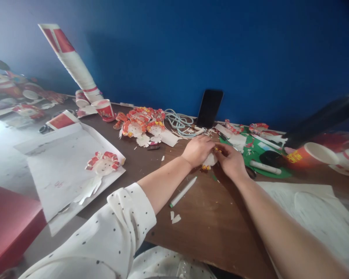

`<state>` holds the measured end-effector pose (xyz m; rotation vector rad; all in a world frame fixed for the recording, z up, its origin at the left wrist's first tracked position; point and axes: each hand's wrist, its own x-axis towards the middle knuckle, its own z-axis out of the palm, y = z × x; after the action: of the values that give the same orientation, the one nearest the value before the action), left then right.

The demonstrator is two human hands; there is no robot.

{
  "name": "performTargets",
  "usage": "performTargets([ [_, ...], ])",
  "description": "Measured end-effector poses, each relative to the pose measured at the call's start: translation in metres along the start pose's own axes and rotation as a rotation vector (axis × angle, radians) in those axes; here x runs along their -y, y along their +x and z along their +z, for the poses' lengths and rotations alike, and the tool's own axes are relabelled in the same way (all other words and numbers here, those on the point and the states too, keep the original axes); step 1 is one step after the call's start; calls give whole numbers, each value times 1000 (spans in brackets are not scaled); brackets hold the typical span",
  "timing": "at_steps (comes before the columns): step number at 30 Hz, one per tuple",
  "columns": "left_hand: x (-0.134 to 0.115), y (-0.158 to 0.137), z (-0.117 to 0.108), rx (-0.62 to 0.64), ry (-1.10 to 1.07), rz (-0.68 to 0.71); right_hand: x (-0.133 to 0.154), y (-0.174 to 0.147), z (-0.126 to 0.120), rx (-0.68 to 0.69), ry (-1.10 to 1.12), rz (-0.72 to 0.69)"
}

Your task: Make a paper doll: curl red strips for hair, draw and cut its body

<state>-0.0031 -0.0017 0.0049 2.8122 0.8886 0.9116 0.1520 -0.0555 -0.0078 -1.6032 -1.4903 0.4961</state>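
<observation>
Over the brown table (209, 228), my left hand (198, 149) and my right hand (230, 161) meet at a small paper figure (211, 159). It has a white middle and orange-yellow curled edges. The fingers of both hands are closed around its upper part and hide much of it. Just below my left wrist lies a white marker (184, 192) with green ends. Small white paper scraps (176, 219) are nearer the table's front edge. Beyond my left hand is a heap of similar red and orange paper figures (144, 122).
A dark phone (211, 108) leans on the blue wall beside a coiled pale cable (178, 123). Left are a tilted stack of paper cups (77, 69) and white sheets (55, 170). A green sheet (261, 147), an orange cup (312, 155) and papers (311, 213) are right.
</observation>
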Motion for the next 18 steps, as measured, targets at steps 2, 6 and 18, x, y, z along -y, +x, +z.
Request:
performTargets([
  [2,1,0,2,-11,-17,-4,-2,0,1,-20,24,7],
  [6,4,0,5,-20,-60,-29,-2,1,0,-9,53,0],
  [18,7,1,4,-15,-130,-51,6,0,-6,43,-32,-56],
])
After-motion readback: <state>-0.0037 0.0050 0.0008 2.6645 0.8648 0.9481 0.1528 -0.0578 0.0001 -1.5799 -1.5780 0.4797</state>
